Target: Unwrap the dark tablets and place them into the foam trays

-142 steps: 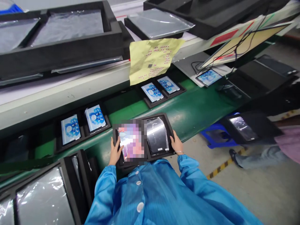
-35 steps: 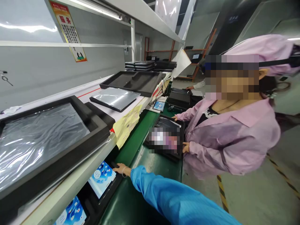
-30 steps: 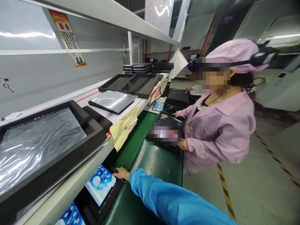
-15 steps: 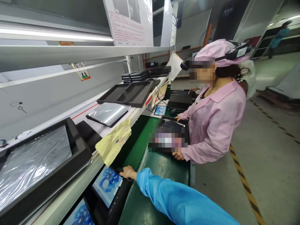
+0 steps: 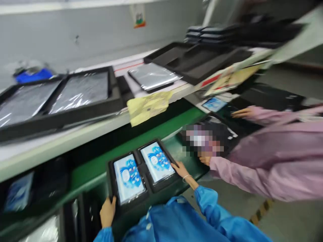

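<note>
Fingers of the left hand point(image 5: 108, 211) were closed round the left side of a black, rectangular, foam-like two-pocket tray point(image 5: 143, 168), thumb up along its edge. Fingers of the right hand point(image 5: 180, 169) gripped the opposite edge, laid over the rim near the tray's right corner. Both hands thus held the tray at lower centre of the frame, over the edge of a glossy green work surface point(image 5: 121, 141).

Seated in the pockets were two slim, flat tablets with lit blue-and-white screens, the left tablet point(image 5: 129, 178) and the right tablet point(image 5: 157, 161). The tray seemed light and fairly stiff, perhaps a little yielding under pressure; the tablets probably made up most of the weight. Their glassy faces looked slippery and fragile, so the dull side walls appeared the best hold, with the load kept level.

A long white shelf edge point(image 5: 63, 146) ran beyond the tray, from the left toward the upper right, with green surface showing between. Toward the right of the frame, a co-worker's hand point(image 5: 205, 159) rested on another black tray point(image 5: 224, 132), limiting room that way; dark upright panels point(image 5: 85, 215) crowded the lower left. Nearest the wearer's body, the room looked freest.
</note>
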Demonstrator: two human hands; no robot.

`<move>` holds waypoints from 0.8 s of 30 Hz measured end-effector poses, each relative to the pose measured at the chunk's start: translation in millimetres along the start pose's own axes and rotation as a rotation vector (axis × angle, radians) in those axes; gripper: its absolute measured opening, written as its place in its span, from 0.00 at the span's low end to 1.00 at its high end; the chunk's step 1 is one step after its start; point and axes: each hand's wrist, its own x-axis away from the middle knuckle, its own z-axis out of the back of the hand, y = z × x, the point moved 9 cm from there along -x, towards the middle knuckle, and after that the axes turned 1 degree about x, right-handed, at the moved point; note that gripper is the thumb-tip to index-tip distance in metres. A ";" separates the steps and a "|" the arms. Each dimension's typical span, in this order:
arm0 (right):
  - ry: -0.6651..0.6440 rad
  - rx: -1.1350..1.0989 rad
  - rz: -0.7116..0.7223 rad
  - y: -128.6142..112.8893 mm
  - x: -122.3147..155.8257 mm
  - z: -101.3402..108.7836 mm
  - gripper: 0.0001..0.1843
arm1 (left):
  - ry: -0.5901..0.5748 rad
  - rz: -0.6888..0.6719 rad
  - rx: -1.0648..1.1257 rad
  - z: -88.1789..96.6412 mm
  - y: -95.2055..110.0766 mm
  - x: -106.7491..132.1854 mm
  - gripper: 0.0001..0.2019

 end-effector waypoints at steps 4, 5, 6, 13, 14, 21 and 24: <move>-0.141 0.161 0.002 17.3 26.8 -31.1 0.18 | -0.078 0.156 0.054 -50.4 -67.3 36.3 0.11; -0.149 0.208 -0.003 16.2 32.2 -33.7 0.20 | -0.072 0.173 0.069 -58.1 -74.9 42.5 0.14; -0.133 0.256 -0.005 11.2 36.7 -33.9 0.24 | -0.055 0.180 0.082 -63.5 -77.6 48.1 0.17; -0.044 0.434 0.269 -112.8 41.2 -83.7 0.45 | 0.149 -0.129 0.035 -70.4 49.0 51.1 0.38; -0.059 0.446 0.290 -126.7 39.1 -97.6 0.48 | 0.148 -0.148 0.004 -73.8 69.4 44.8 0.40; -0.064 0.438 0.296 -152.2 35.9 -123.3 0.57 | 0.117 -0.098 -0.085 -83.6 105.7 10.2 0.43; -0.056 0.364 0.295 -152.6 36.5 -101.5 0.58 | 0.097 -0.136 -0.007 -63.7 92.1 17.3 0.42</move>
